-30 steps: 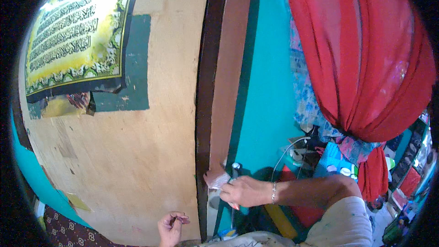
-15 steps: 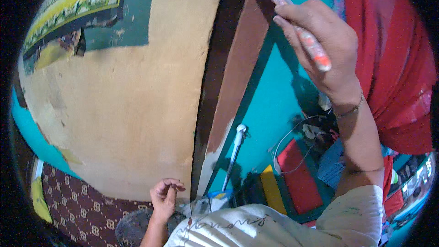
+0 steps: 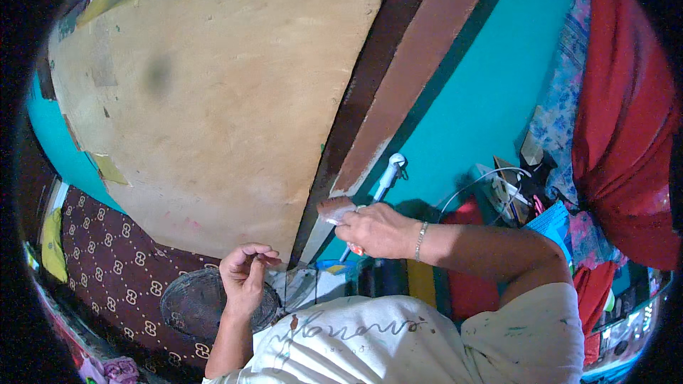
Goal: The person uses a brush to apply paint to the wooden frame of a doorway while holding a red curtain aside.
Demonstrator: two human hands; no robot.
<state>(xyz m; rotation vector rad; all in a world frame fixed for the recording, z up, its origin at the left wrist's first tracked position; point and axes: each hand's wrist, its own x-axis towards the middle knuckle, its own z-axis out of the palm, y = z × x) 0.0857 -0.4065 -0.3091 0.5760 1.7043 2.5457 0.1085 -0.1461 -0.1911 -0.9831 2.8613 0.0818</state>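
Note:
My right hand (image 3: 380, 232) grips a paintbrush (image 3: 336, 209) with reddish-brown bristles and an orange-marked handle. Its bristles lie at the lower part of the door frame (image 3: 398, 92), just where the brown coat gives way to a pale grey strip. Whether they touch the surface I cannot tell. Low in front of the beige door (image 3: 213, 121), my left hand (image 3: 245, 274) hangs with its fingers loosely bent, a gap between thumb and fingers and nothing visible in it. A round black mesh-like object (image 3: 188, 304) sits beneath that hand.
A white-topped pole (image 3: 391, 167) leans against the turquoise wall (image 3: 477, 92). To the right hang a red curtain (image 3: 626, 114) and flowered cloth (image 3: 562, 114), above cables and clutter. Red (image 3: 469, 277) and yellow (image 3: 420, 279) panels stand low down. Patterned brown flooring (image 3: 107, 242) lies at left.
My right hand has brought the paintbrush down from high on the frame to its lower part. The view has tilted downward; my left hand keeps much the same bent pose.

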